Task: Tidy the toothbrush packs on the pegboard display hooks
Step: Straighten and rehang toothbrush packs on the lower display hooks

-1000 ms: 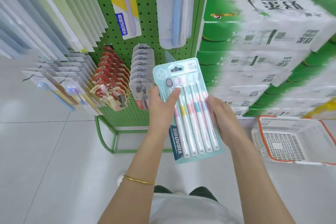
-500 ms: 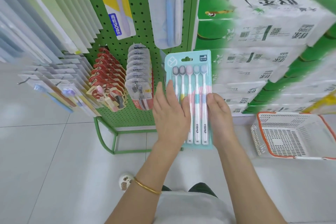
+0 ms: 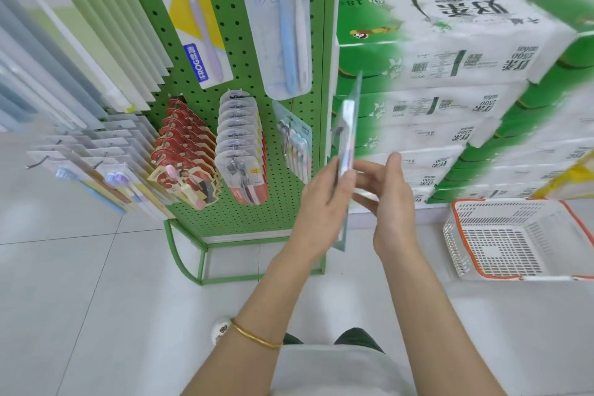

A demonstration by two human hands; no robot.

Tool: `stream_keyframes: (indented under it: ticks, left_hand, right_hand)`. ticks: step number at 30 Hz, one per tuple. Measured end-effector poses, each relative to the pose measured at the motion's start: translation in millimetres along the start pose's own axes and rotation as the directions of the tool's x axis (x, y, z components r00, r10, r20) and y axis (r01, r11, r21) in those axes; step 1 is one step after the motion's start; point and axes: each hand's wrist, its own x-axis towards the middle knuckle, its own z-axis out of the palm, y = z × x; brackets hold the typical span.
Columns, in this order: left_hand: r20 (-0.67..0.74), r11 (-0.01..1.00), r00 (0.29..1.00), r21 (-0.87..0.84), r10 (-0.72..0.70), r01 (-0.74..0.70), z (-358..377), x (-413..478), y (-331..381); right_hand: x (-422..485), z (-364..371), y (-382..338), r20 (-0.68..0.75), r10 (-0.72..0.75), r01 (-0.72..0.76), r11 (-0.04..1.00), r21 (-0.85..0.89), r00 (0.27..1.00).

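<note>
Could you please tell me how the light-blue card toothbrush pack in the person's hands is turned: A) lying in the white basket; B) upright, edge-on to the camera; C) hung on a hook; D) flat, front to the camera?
B: the light-blue card toothbrush pack shows only its thin edge, standing upright, with the left hand gripping its lower part.

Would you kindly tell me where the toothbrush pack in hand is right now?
In the head view, the toothbrush pack stands edge-on at centre, held by the left hand, the right hand beside it, before the right edge of the pegboard.
</note>
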Motion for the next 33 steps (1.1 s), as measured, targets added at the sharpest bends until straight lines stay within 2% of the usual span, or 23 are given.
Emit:
stream_keyframes:
  ticks: [1,2,3,5,6,9,11,14,17,22,26,29,33]
  left_hand:
    - [0.059,0.967,0.994,-0.232,-0.096,0.107,-4,2,4]
    - [0.11,0.89,0.98,-0.412,-0.168,0.198,-8,4,5]
    - [0.137,0.805,0.964,-0.531,-0.228,0.266,-11,5,2]
    - [0.171,0.654,0.929,-0.669,-0.327,0.353,-19,7,3]
    - [0.183,0.622,0.916,-0.686,-0.356,0.379,-22,8,3]
    - [0.221,0.636,0.903,-0.648,-0.369,0.418,-25,7,0]
    - [0.245,0.65,0.898,-0.624,-0.365,0.434,-27,6,-4]
    - [0.264,0.651,0.903,-0.627,-0.339,0.428,-28,4,-5]
    - [0.264,0.662,0.906,-0.619,-0.33,0.422,-29,3,-5]
    - [0.058,0.854,0.959,-0.443,-0.276,0.272,-30,5,-7]
    - [-0.136,0.915,0.965,-0.369,-0.223,0.16,-28,8,0]
    - [-0.291,0.949,0.932,-0.288,-0.218,0.132,-29,10,6]
    - [-0.415,0.958,0.894,-0.284,-0.167,0.047,-33,11,16]
  right_hand:
    - [-1,-3,-2,0.001,-0.061,0.061,0.996,-0.065,0.998]
    - [-3,-4,-3,0.012,-0.111,0.112,0.988,-0.108,0.994]
    - [-3,-5,-4,0.03,-0.149,0.152,0.979,-0.139,0.988]
    - [-4,-6,-5,0.043,-0.181,0.186,0.968,-0.168,0.982]
    - [-5,-6,-6,0.02,-0.205,0.205,0.962,-0.18,0.979]
    - [-1,-8,-4,-0.139,-0.321,0.281,0.927,-0.247,0.937]
    - [5,-13,-3,-0.197,-0.344,0.286,0.919,-0.271,0.918]
    - [12,-20,-6,-0.087,-0.216,0.186,0.946,-0.265,0.973]
    - [10,-22,-3,0.049,-0.016,0.019,0.997,-0.071,0.999]
    - [4,-18,1,0.107,-0.052,0.057,0.997,-0.048,0.993]
    - [3,-16,0,0.135,-0.063,0.07,0.996,-0.046,0.989]
    - [1,-16,-1,0.183,-0.068,0.079,0.995,-0.054,0.981]
    - [-6,-15,-4,0.242,-0.063,0.077,0.996,-0.048,0.968]
